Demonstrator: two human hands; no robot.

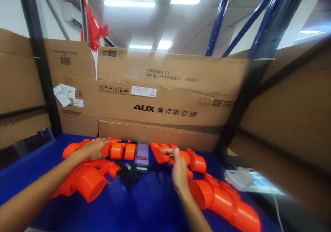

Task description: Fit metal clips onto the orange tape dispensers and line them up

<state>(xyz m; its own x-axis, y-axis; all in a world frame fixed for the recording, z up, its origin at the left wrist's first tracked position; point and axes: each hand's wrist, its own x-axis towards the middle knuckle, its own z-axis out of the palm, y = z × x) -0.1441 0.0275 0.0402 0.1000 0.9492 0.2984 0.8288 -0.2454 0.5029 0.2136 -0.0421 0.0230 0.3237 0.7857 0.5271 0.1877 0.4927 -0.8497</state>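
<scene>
Head view: both bare arms reach forward over a blue tabletop (155, 204) littered with orange plastic pipe parts. The left hand (94, 148) lies palm down on the back row of orange fittings (121, 150), fingers curved over one piece; can't tell whether it actually grips it. The right hand (178, 168) is loosely spread, with the index finger stretched left and the thumb up. Its fingertips (168, 152) touch an orange fitting (159, 156) at the right part of that same row, pinching nothing.

A large orange elbow (89, 183) sits under and in front of the left forearm, open mouth toward the camera. A chain of orange pipes (224, 202) runs from beside the right wrist toward the lower right.

A dark object (133, 172) lies between the hands; details unclear. A blurred patch (141, 153) covers something in the middle of the row.

Cardboard boxes (165, 97) printed AUX wall off the back edge. A white device (243, 176) sits at the right, and a red bag (93, 25) hangs upper left.
</scene>
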